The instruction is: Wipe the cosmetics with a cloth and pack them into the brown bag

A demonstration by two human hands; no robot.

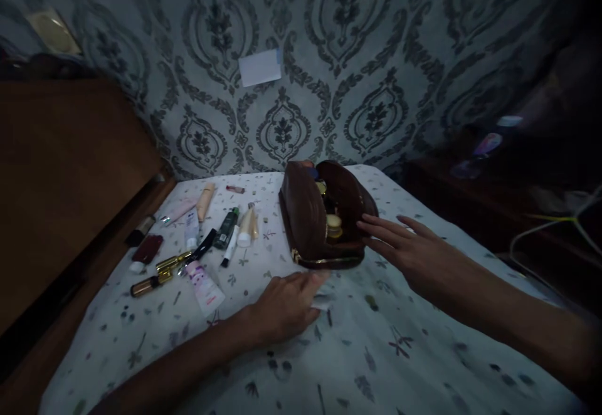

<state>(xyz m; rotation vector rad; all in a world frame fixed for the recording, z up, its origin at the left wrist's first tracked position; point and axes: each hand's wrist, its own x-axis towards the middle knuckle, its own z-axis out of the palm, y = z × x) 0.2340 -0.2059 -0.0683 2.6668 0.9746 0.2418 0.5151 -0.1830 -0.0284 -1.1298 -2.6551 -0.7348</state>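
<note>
A brown zippered bag (pixel 303 214) stands unzipped on the patterned sheet, with a round yellowish item (pixel 333 225) and other things inside. In front of the bag, my left hand (pixel 288 307) has its fingers closed around a small whitish item (pixel 322 302), mostly hidden. My right hand (pixel 399 242) is spread, its fingertips at the right rim of the bag's opening, holding nothing. To the left lie a dark green tube (pixel 226 228), a beige tube (pixel 246 227), a white pen-like item (pixel 230 247) and a pink-white tube (pixel 205 286).
Further left are gold tubes (pixel 172 262), a dark red item (pixel 147 249) and a peach tube (pixel 205 201). A wooden headboard (pixel 70 183) borders the left. On the right stands a dark table with a bottle (pixel 489 144) and a pale cable (pixel 517 234).
</note>
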